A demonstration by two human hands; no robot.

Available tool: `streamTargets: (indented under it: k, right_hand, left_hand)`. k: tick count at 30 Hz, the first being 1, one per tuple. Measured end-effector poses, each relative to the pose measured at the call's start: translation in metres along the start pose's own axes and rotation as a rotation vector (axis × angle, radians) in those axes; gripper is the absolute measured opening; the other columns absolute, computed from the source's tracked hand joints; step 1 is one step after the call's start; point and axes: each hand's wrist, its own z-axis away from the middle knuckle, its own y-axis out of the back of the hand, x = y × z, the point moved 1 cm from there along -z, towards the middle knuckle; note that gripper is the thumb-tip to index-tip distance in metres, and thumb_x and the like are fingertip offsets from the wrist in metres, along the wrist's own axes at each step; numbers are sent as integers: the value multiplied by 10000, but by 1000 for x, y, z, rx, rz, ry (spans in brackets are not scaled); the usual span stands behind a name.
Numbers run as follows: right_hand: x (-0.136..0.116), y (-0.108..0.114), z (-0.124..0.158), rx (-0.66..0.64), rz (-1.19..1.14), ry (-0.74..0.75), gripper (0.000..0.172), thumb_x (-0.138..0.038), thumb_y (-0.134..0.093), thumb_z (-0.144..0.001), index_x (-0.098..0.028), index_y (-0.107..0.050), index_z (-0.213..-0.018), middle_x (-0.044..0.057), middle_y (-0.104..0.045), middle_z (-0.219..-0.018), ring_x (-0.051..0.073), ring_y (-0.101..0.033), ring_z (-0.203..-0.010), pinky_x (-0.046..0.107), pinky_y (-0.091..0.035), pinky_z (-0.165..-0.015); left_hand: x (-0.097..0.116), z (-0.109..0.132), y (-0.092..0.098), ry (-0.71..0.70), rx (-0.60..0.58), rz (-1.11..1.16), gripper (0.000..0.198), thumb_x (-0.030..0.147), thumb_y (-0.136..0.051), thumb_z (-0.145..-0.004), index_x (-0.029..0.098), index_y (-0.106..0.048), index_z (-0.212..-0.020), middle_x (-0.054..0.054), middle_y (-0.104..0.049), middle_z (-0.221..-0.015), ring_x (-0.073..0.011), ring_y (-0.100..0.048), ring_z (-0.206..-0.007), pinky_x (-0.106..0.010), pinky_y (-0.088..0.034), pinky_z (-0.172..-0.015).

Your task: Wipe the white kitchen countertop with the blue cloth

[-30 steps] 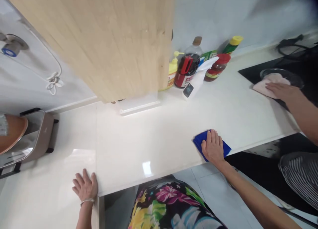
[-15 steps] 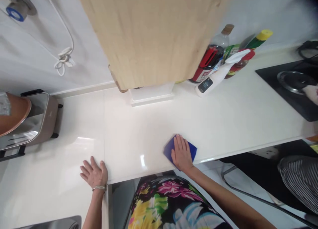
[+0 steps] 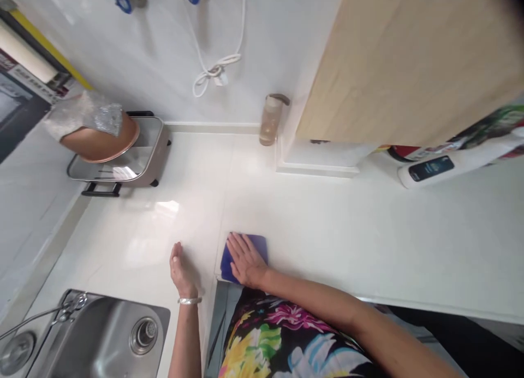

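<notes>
My right hand (image 3: 248, 262) presses down on a folded blue cloth (image 3: 258, 246) by the counter's front edge, near the inner corner. Its fingers lie over the cloth, and the cloth shows around them. To the left, my left hand (image 3: 181, 270) is turned edge-on above the white countertop (image 3: 327, 225), near the sink. It holds nothing that I can see. Its fingers look stretched out, though they are partly hidden behind one another. A bracelet circles the left wrist.
A steel sink (image 3: 110, 334) is set in the counter at lower left. Behind it stands an electric pan (image 3: 151, 157) with a copper-coloured pot (image 3: 102, 140) on top. A bottle (image 3: 271, 121) stands by the wall, a white spray bottle (image 3: 446, 165) at right. A wooden panel (image 3: 409, 66) overhangs the counter.
The view has swung left, bringing the sink into sight. My right hand and the cloth have slid left along the counter. My left hand has turned from palm-down to edge-on.
</notes>
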Motion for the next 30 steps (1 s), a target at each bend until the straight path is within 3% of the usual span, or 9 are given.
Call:
streamTargets:
  k: [3, 8, 12, 15, 17, 20, 23, 26, 30]
  right_hand:
    - [-22, -11, -35, -5, -31, 76, 731, -339, -444, -908, 11, -199, -1501, 209, -130, -1595, 319, -85, -1488, 523, -130, -1219]
    - [-26, -19, -87, -17, -70, 102, 696, -329, -449, -907, 10, -259, -1483, 195, -167, -1595, 301, -108, -1487, 484, -121, -1226]
    - [-6, -14, -115, -11, -146, 123, 630, -313, -442, -915, -17, -330, -1460, 179, -264, -1575, 265, -172, -1476, 458, -169, -1222]
    - [17, -4, -107, 117, -241, 108, 518, -271, -368, -944, -105, -405, -1432, 128, -383, -1528, 206, -285, -1435, 436, -237, -1209]
    - [38, 5, -82, 265, -277, -9, 507, -232, -322, -947, -145, -395, -1440, 118, -425, -1497, 198, -332, -1408, 455, -295, -1186]
    - [77, 18, -20, 433, -264, -199, 538, -205, -290, -947, -187, -319, -1484, 120, -464, -1453, 218, -396, -1368, 488, -383, -1128]
    - [113, 32, 59, 481, -135, -338, 527, -219, -315, -955, -207, -317, -1482, 120, -460, -1448, 233, -427, -1340, 489, -417, -1098]
    - [135, 41, 134, 487, 40, -465, 526, -237, -363, -952, -209, -324, -1475, 122, -454, -1452, 253, -417, -1347, 500, -413, -1095]
    - [144, 38, 195, 546, 217, -632, 562, -257, -397, -948, -171, -281, -1492, 169, -437, -1459, 300, -407, -1351, 551, -417, -1068]
  left_hand:
    - [-2, 15, 22, 57, 88, 152, 547, 487, -421, -918, 137, -543, -1320, -151, -582, -1380, -229, -538, -1278, -450, -339, -1164]
    - [6, 38, 41, 67, 55, -25, 507, 514, -426, -909, 154, -642, -1193, -122, -642, -1295, -238, -558, -1241, -457, -351, -1152]
    - [20, 42, 36, 46, -25, -181, 494, 487, -380, -929, 170, -631, -1214, -110, -631, -1316, -224, -543, -1259, -428, -375, -1139]
    - [30, 35, 21, -40, -128, -331, 479, 451, -328, -951, 192, -594, -1254, -95, -622, -1338, -195, -541, -1270, -396, -391, -1138]
    - [33, 27, 3, -148, -221, -423, 468, 424, -296, -962, 214, -573, -1276, -80, -611, -1358, -179, -517, -1302, -390, -390, -1145]
    - [32, 14, -35, -374, -359, -551, 475, 370, -278, -967, 190, -547, -1314, -98, -559, -1418, -184, -402, -1400, -427, -329, -1189]
    - [23, 6, -72, -555, -419, -788, 522, 349, -340, -944, 124, -479, -1394, -145, -431, -1519, -255, -218, -1486, -531, -196, -1224]
    - [11, 0, -96, -629, -402, -991, 607, 364, -391, -918, 102, -374, -1465, -167, -302, -1584, -314, -99, -1505, -582, -140, -1216]
    - [7, -24, -129, -728, -437, -1066, 628, 395, -374, -922, 123, -338, -1486, -170, -252, -1602, -339, -69, -1504, -589, -144, -1203]
